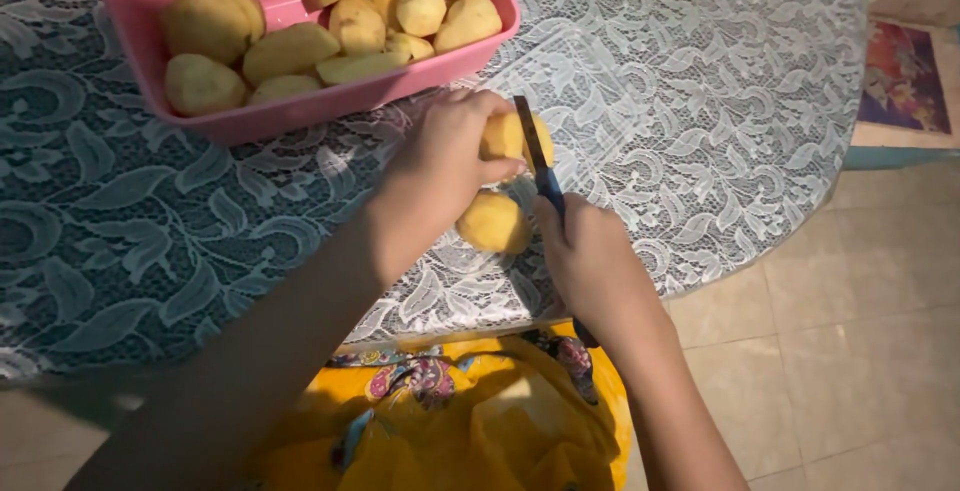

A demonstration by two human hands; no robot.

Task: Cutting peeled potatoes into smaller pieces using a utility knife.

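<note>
Now, left hand [440, 156]: grips potato [505, 136].
Right hand [590, 256]: holds knife [538, 166], blade in potato.
Table edge [740, 261]: just right; tub [300, 106] behind.

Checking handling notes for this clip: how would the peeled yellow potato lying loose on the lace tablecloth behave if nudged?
The peeled yellow potato looks rounded, so it would probably roll or wobble rather than slide. Its bare, peeled surface is likely damp and somewhat slippery. It seems solid, stiff, fairly heavy for its size. It lies near the table edge, so a push might send it off.
</note>
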